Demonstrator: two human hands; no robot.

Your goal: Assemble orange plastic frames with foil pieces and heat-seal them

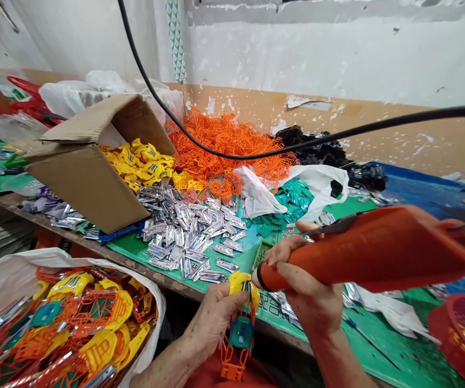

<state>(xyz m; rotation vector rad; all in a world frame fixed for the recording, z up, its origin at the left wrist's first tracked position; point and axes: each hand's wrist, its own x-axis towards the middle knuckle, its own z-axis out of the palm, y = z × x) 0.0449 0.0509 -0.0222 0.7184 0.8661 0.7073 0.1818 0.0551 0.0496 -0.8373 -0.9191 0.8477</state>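
Observation:
My left hand (212,326) is shut on a plastic assembly (238,323) with a yellow top, an orange lattice frame and a teal centre piece. My right hand (303,285) grips an orange electric hand tool (370,253), perhaps a soldering iron or hot-glue tool, with a black cable (337,134) running overhead. The tool's pale tip (254,280) touches the yellow top of the assembly. My right fingers wrap the tool's front end, and the hands are close together.
A white sack (26,269) of assembled pieces stands at lower left, and a red basket (463,334) at lower right. A green mat (382,345) holds silver pieces (187,231). Behind them are an open cardboard box (82,178) and piles of yellow, orange, teal and black parts.

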